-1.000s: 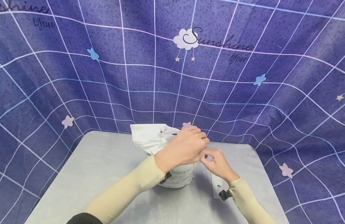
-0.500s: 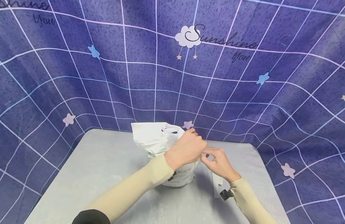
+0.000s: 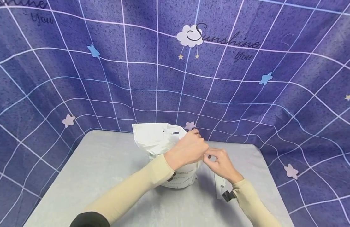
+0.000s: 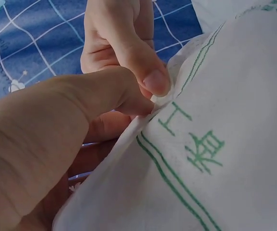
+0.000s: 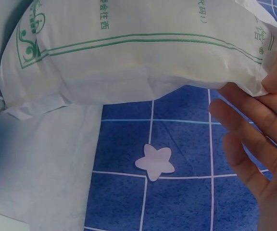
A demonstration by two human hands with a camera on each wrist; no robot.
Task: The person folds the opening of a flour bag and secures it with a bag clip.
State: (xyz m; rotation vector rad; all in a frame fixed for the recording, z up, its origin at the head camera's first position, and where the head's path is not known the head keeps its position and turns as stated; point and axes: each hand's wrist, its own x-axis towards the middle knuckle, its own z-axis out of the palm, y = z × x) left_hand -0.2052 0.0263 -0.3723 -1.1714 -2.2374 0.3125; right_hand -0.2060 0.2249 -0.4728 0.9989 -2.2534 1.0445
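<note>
A bulging white plastic bag [image 3: 181, 178] with green print stands on the grey table, its top part [image 3: 150, 137] spread to the left and showing cut-out holes. My left hand [image 3: 188, 149] reaches across it and pinches the bag's edge at the right side. Right beside it, my right hand [image 3: 221, 165] pinches the same edge between thumb and forefinger. In the left wrist view, the thumbs of the left hand [image 4: 47, 125] and right hand [image 4: 129, 53] meet close together at the green-lined edge. The right wrist view shows the right hand [image 5: 268, 130] with its other fingers spread below the bag [image 5: 143, 62].
A flat white notched piece [image 3: 218, 186] lies on the grey tabletop [image 3: 106, 164], partly under my right hand and wrist. Behind and at both sides hangs a purple-blue grid curtain [image 3: 140, 75] with stars and lettering.
My left hand has shifted slightly right along the bag, uncovering more of the holes in its top. The right hand keeps its pinch at nearly the same spot.
</note>
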